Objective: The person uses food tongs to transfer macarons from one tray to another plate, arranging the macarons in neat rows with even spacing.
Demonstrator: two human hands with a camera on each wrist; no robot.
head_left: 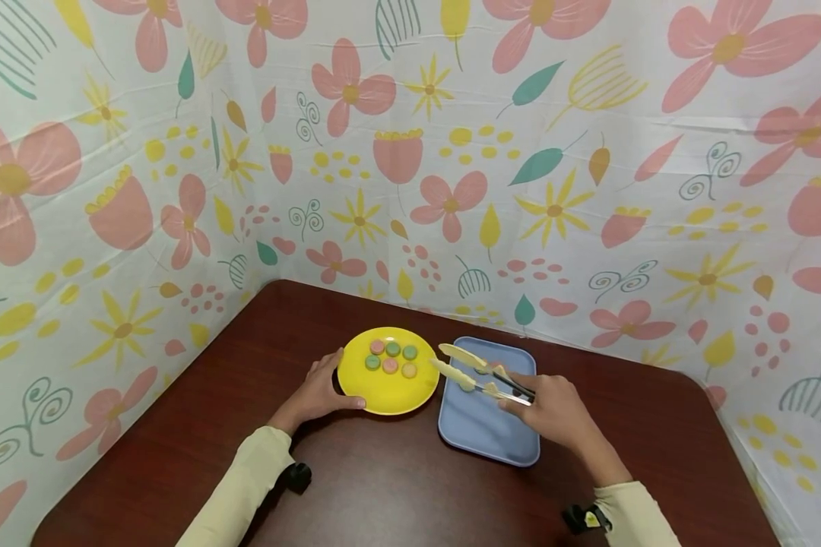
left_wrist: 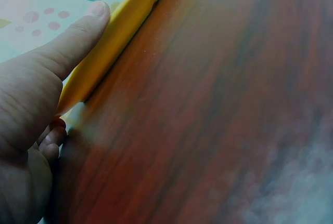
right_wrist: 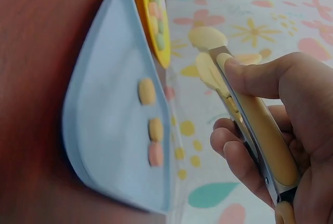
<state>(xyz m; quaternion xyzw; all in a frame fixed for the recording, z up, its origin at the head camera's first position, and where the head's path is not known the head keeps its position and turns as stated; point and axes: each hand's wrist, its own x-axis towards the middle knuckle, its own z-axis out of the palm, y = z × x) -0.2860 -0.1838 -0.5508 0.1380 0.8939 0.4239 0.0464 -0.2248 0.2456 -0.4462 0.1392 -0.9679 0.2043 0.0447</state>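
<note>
My left hand (head_left: pixel 319 391) grips the left rim of a round yellow plate (head_left: pixel 391 397), thumb at the front edge in the left wrist view. Several small macarons (head_left: pixel 390 365) in pink, green and pale yellow lie in two rows on the plate. Serving tongs (head_left: pixel 460 354) with cream tips and metal arms are held in my right hand (head_left: pixel 553 409). Their tips stand apart, over the blue tray (head_left: pixel 489 437) and pointing toward the plate, with nothing between them. The right wrist view shows two yellowish macarons (right_wrist: pixel 146 91) and a pink macaron (right_wrist: pixel 155 154) in the tray.
The dark brown wooden table (head_left: pixel 369 479) carries the plate and, close at its right, the tray. Behind and to the left hangs a white cloth (head_left: pixel 410 197) with a flower print, meeting the table's back edge. Dark wrist straps sit on both sleeves.
</note>
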